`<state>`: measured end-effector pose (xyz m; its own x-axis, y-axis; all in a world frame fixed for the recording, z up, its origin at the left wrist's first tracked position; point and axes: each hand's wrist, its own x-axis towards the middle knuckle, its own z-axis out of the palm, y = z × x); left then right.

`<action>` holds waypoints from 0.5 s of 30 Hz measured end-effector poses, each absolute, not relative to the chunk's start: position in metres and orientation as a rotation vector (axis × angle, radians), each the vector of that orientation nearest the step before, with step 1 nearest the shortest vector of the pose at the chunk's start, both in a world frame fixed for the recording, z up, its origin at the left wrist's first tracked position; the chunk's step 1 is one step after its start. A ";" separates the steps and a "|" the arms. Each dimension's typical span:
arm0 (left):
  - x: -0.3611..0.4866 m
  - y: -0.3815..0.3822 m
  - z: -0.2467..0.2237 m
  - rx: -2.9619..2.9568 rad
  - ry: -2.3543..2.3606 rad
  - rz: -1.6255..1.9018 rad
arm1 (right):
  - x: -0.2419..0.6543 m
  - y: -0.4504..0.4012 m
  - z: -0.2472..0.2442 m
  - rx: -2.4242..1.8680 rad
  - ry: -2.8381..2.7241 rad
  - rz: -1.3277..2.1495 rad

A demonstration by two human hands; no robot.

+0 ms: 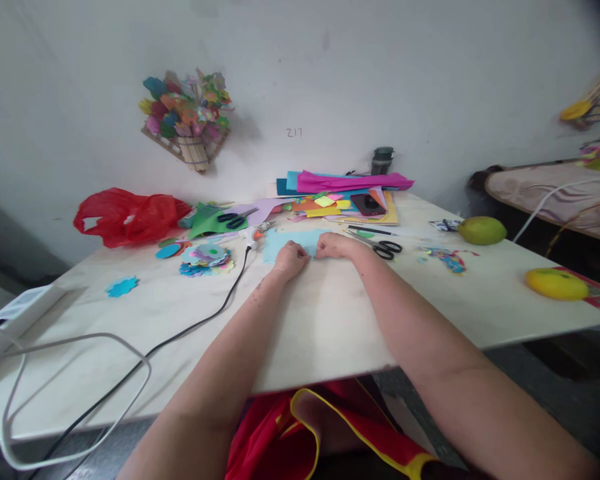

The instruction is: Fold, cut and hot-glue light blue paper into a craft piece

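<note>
A light blue sheet of paper [283, 241] lies on the table in front of me. At its near edge my left hand [292, 259] is closed, with thumb and fingers pinched on the paper. Just to the right, my right hand [334, 245] is also closed, its curled fingertips pressed on the same edge. The fingertips are close together, and the exact grip is partly hidden. Black-handled scissors [387, 249] lie right of my right hand. Beyond my left hand is a small white glue gun [253, 239] with a black cord.
Stacked paper flowers [207, 257] and a blue flower cutout [123, 287] lie left, near a red plastic bag [130, 217]. Behind are coloured sheets [350, 181], a phone [369, 205] and second scissors [237, 218]. Two mangoes, one green [483, 230], one yellow [557, 284], sit right. Cables cross the left.
</note>
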<state>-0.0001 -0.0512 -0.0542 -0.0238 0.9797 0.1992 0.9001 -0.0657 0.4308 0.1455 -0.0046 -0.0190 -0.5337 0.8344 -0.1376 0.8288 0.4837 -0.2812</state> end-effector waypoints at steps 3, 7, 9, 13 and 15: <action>0.000 -0.051 -0.055 2.053 2.052 0.696 | 0.146 -0.003 -0.020 -1.513 -2.678 0.493; 0.002 -0.053 -0.055 2.039 2.044 0.710 | 0.150 0.001 -0.023 -1.486 -2.680 0.495; 0.004 -0.053 -0.055 2.032 2.057 0.679 | 0.153 0.003 -0.025 -1.452 -2.693 0.502; 0.009 -0.052 -0.052 1.997 2.110 0.597 | 0.157 0.008 -0.029 -1.375 -2.716 0.522; 0.011 -0.053 -0.051 1.977 2.125 0.580 | 0.159 0.010 -0.029 -1.349 -2.723 0.530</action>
